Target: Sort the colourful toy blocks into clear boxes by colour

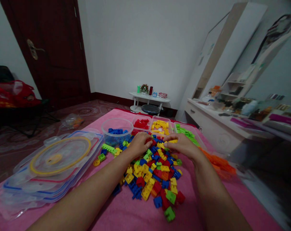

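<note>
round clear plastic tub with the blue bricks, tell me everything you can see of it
The round, clear plastic tub stands upright and lidless on the pink cloth, its rim and see-through wall showing. Blue plastic bricks fill part of it, blurred through the side. The multicoloured heap of plastic bricks crowds its near right side; whether any touch it is unclear. The left hand is to its right, apart.

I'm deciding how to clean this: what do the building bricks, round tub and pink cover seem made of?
Building bricks: probably hard plastic, smooth, with moulded studs. Round tub: likely smooth, translucent plastic; blue bricks show through its wall. Pink cover: apparently matte, soft fabric with faint creases; fibre unclear.
</note>
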Motion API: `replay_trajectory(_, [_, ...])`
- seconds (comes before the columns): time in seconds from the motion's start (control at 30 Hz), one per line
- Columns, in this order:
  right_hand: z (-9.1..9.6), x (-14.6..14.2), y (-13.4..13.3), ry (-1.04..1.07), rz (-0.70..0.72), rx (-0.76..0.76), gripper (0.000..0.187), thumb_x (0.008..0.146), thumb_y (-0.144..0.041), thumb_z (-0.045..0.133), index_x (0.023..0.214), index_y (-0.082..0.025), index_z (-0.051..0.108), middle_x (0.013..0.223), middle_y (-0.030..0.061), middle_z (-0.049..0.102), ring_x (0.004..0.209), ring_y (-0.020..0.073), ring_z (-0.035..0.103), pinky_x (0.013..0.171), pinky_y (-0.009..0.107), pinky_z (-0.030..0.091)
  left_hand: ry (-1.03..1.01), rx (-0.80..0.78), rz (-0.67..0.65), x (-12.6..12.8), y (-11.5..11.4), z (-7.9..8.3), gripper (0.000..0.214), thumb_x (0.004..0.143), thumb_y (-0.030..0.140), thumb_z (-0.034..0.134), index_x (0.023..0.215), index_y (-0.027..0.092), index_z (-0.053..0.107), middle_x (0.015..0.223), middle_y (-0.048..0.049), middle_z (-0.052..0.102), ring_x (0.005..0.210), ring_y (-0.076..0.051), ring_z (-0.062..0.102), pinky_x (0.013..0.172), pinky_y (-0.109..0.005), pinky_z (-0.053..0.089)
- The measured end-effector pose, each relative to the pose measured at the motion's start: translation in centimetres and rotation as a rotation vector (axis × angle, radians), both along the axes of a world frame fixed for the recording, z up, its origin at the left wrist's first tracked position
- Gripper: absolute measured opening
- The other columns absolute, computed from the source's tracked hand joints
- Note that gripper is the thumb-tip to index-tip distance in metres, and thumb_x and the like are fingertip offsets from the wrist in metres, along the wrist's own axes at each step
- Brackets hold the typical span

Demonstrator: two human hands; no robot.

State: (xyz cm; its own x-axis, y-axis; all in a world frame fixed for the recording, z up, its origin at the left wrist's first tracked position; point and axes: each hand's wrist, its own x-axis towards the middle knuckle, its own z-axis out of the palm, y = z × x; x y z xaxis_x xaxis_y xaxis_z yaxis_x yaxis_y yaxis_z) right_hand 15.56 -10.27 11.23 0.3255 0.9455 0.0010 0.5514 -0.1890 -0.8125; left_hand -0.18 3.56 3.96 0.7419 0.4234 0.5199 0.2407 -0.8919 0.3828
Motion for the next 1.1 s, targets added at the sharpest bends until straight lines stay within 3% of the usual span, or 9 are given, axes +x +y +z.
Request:
replay_trajectory(0.17, [-0.3, 0.2, 0.6, -0.117, -0.011, -0.078, 0.015, 0.063, -0.02, 0.062, 0.076, -0.013, 0.067, 0.055, -0.0017, 0.06, 0.043, 0.0075, 0.048, 0.042, 0.018, 0.037, 0.0, -0.01, 0.018, -0.1, -0.2, 0.3, 0.017, 0.081, 0.026, 0.055, 0.088, 0.018, 0.068, 0.089, -0.006, 0.066, 0.088, -0.02, 0.059, 0.082, -0.032, 0.043])
replay_trajectory(0.33, [0.3, 2.1, 4.4, -0.33, -0.16, -0.15, 0.011, 0.06, -0.017, 0.067, 0.071, -0.013, 0.068, 0.051, 0.0005, 0.06, 0.045, 0.012, 0.054, 0.046, 0.022, 0.041, -0.03, -0.031, 0.024, -0.2, -0.1, 0.1, 0.018, 0.08, 0.027, 0.056, 0.091, 0.018, 0.068, 0.091, -0.0067, 0.066, 0.09, -0.02, 0.059, 0.084, -0.033, 0.043])
replay_trajectory(0.43, [1.2, 4.1, 7.0, -0.403, -0.271, -0.053, 0.034, 0.066, -0.026, 0.068, 0.096, -0.011, 0.066, 0.077, 0.0091, 0.068, 0.067, 0.0181, 0.063, 0.059, 0.028, 0.048, -0.038, -0.039, 0.014, -0.3, 0.0, 0.1, 0.019, 0.08, 0.027, 0.056, 0.091, 0.017, 0.068, 0.092, -0.0068, 0.066, 0.091, -0.02, 0.059, 0.084, -0.033, 0.043])
replay_trajectory(0.53, [1.5, 5.4, 8.0, -0.561, -0.376, 0.205, 0.06, 0.067, -0.035, 0.07, 0.119, -0.01, 0.055, 0.112, 0.0165, 0.062, 0.096, 0.0223, 0.06, 0.081, 0.033, 0.047, -0.039, -0.042, 0.014, -0.3, 0.0, 0.1, 0.019, 0.08, 0.026, 0.056, 0.092, 0.017, 0.068, 0.092, -0.0067, 0.066, 0.091, -0.02, 0.059, 0.085, -0.033, 0.043])
replay_trajectory(0.63, [0.3, 5.0, 7.4, -0.583, -0.319, 0.284, 0.045, 0.072, -0.033, 0.064, 0.111, -0.011, 0.06, 0.109, 0.0147, 0.064, 0.092, 0.0204, 0.061, 0.081, 0.032, 0.046, -0.038, -0.046, 0.018, -0.2, 0.1, 0.0, 0.019, 0.08, 0.026, 0.055, 0.091, 0.018, 0.068, 0.092, -0.0067, 0.066, 0.091, -0.02, 0.059, 0.085, -0.033, 0.043])
replay_trajectory(0.73, [-1.9, 3.1, 5.8, -0.519, -0.154, 0.164, 0.019, 0.074, -0.026, 0.058, 0.084, -0.015, 0.069, 0.083, 0.007, 0.07, 0.072, 0.0163, 0.062, 0.068, 0.027, 0.046, -0.032, -0.048, 0.036, -0.1, 0.1, -0.1, 0.019, 0.08, 0.027, 0.055, 0.09, 0.018, 0.068, 0.092, -0.007, 0.066, 0.09, -0.021, 0.059, 0.084, -0.033, 0.044])
replay_trajectory(0.83, [-4.0, 0.9, 4.4, -0.534, -0.073, 0.048, 0.012, 0.071, -0.029, 0.062, 0.071, -0.018, 0.069, 0.069, 0.0021, 0.068, 0.065, 0.0145, 0.061, 0.061, 0.024, 0.042, -0.033, -0.034, 0.042, 0.0, 0.2, -0.2, 0.018, 0.08, 0.027, 0.055, 0.089, 0.018, 0.068, 0.09, -0.0067, 0.066, 0.089, -0.02, 0.059, 0.083, -0.033, 0.044])
replay_trajectory(0.97, [-5.5, -0.6, 3.7, -0.586, -0.112, -0.058, 0.015, 0.069, -0.03, 0.065, 0.08, -0.021, 0.07, 0.077, 0.0016, 0.069, 0.07, 0.0142, 0.06, 0.061, 0.023, 0.039, -0.041, -0.008, 0.024, -0.1, 0.2, -0.2, 0.018, 0.081, 0.026, 0.054, 0.088, 0.017, 0.068, 0.089, -0.0064, 0.066, 0.088, -0.02, 0.059, 0.082, -0.031, 0.044])
replay_trajectory(1.1, [-5.6, -0.7, 3.5, -0.585, -0.153, -0.053, 0.023, 0.069, -0.026, 0.063, 0.091, -0.02, 0.069, 0.078, 0.0011, 0.068, 0.07, 0.0137, 0.059, 0.06, 0.022, 0.038, -0.041, -0.005, 0.01, -0.2, 0.0, -0.1, 0.018, 0.081, 0.025, 0.054, 0.089, 0.017, 0.068, 0.089, -0.006, 0.066, 0.089, -0.02, 0.059, 0.083, -0.031, 0.044])
